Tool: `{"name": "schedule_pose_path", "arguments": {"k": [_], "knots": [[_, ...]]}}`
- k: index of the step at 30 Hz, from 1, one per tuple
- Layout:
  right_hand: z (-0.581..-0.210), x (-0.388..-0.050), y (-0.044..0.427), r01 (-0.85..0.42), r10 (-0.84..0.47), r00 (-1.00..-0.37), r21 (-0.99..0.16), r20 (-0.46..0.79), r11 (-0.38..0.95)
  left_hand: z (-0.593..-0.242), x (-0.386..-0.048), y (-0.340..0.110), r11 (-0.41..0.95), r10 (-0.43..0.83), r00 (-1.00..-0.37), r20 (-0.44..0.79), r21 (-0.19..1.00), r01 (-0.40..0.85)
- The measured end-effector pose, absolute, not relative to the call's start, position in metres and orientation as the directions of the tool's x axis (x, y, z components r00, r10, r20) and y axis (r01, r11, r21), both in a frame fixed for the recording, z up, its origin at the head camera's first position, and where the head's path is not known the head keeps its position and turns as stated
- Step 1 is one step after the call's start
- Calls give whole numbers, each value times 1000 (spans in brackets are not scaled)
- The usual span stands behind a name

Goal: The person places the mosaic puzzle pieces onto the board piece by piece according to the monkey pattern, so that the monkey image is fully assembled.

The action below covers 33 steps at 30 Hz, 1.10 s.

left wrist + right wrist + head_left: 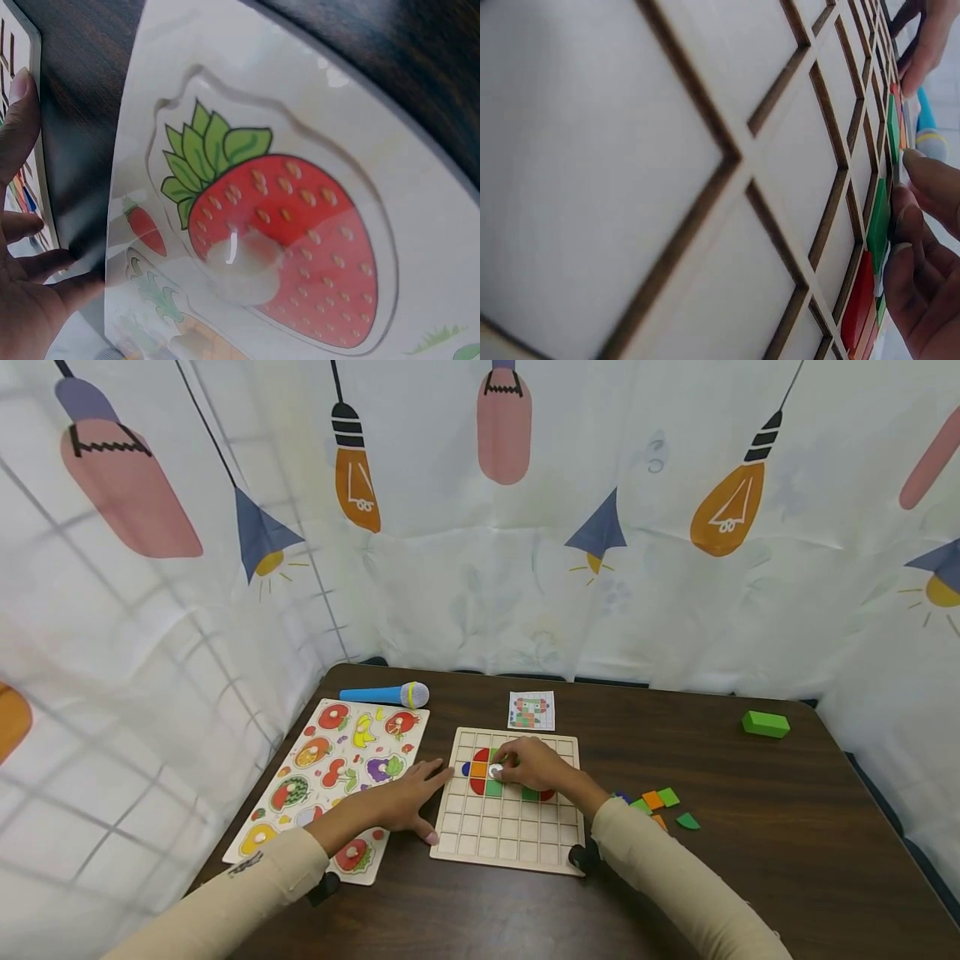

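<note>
The wooden grid board (pixel 487 835) holds red, green, orange and blue pieces in its upper cells. Fingertips and thumb of my right hand (pixel 534 764) pinch a small white piece (pixel 495 772) over the board, beside the orange square (pixel 478 769). In the right wrist view the right hand (pixel 930 247) is low at the coloured pieces. With fingers spread, my left hand (pixel 405 797) rests at the board's left edge; the left wrist view shows that hand (pixel 26 292) against the edge.
A fruit picture board (pixel 300 789) lies left, below a blue toy microphone (pixel 382 695). Behind the grid is a pattern card (pixel 532 710). Several loose pieces (pixel 667 796) lie by the right sleeve (pixel 675 868). A green block (pixel 765 724) sits far right on the table (pixel 787 843).
</note>
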State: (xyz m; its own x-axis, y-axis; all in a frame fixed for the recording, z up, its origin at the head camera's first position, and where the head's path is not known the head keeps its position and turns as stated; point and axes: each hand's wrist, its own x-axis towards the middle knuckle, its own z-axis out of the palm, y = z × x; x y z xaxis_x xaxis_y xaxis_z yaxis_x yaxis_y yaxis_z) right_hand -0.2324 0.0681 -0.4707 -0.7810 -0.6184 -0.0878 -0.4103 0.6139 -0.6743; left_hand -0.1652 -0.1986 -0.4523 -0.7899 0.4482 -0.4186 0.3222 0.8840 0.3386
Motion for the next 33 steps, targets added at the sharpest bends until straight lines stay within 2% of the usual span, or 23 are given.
{"name": "schedule_pose_path", "arguments": {"k": [6, 19, 33], "knots": [[-472, -233, 69, -411, -596, -797, -638, -95, 651, -454, -166, -198, 887, 443, -792, -421, 336, 318], [-471, -235, 69, -458, -629, -771, -602, -96, 654, -455, -168, -198, 889, 441, -789, -427, 328, 319], [-474, -236, 65, -476, -618, -783, -572, -71, 668, -454, -167, -198, 885, 448, -788, -423, 333, 325]]}}
